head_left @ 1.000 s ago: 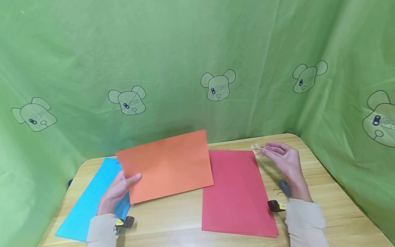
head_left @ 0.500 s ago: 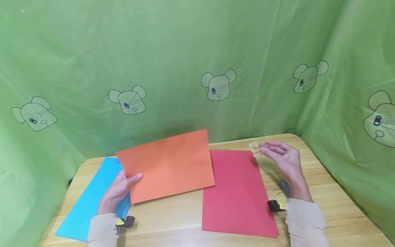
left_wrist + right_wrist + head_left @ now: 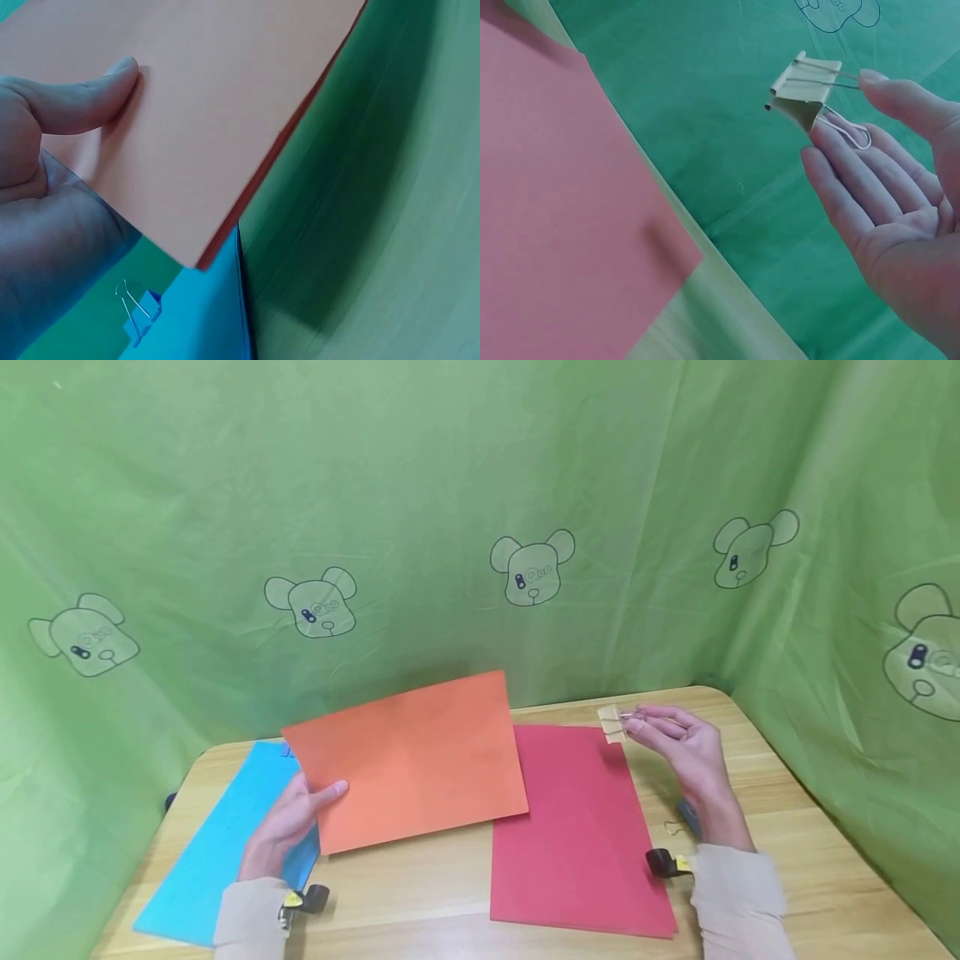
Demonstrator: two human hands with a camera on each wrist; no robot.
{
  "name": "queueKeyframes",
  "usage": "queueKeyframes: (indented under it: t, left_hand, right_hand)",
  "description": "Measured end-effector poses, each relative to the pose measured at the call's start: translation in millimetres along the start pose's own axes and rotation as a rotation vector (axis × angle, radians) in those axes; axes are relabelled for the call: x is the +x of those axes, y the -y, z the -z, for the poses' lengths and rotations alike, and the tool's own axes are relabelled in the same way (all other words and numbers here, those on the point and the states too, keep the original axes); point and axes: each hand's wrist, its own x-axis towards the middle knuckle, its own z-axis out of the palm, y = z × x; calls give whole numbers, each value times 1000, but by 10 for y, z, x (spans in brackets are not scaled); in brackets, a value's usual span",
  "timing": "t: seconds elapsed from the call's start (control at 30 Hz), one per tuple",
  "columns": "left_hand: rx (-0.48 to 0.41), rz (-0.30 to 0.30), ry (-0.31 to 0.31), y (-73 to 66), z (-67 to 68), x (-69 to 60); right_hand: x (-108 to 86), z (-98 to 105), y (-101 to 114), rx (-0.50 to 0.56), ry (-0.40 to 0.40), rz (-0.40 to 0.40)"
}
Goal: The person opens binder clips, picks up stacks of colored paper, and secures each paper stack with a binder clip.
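Note:
My left hand (image 3: 291, 817) grips a stack of orange paper (image 3: 412, 768) by its left edge, thumb on top, fingers hidden behind. The stack is raised and tilted, its right end over the red paper (image 3: 577, 835). In the left wrist view the orange stack's edge shows some thickness. My right hand (image 3: 686, 747) pinches a pale yellow binder clip (image 3: 612, 725) by its wire handles, above the far right corner of the red paper. The right wrist view shows the binder clip (image 3: 806, 86) apart from any paper, thumb on one handle, fingers against the other.
Blue paper (image 3: 217, 852) lies at the left, with a blue binder clip (image 3: 144, 315) on its far edge. A dark grey binder clip (image 3: 688, 818) lies right of the red paper, partly behind my right wrist. A green curtain (image 3: 420, 527) stands behind the wooden table (image 3: 405, 893).
My right hand has moved slightly left with the yellow binder clip, turning it so its broad side shows more. The orange stack's right end has shifted a little to the right.

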Motion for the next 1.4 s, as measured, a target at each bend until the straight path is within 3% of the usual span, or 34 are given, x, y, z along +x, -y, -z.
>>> queueKeyframes:
  t: [0.53,1.07,1.4]
  left_hand:
    - [-36,29,1,17,-66,18]
    - [-53,35,25,21,-143,45]
    - [-122,53,70,69,-219,103]
  right_hand:
    - [8,-34,-52,126,108,82]
    - [7,-145,-10,86,131,72]
    - [-9,-235,-6,-28,153,26]
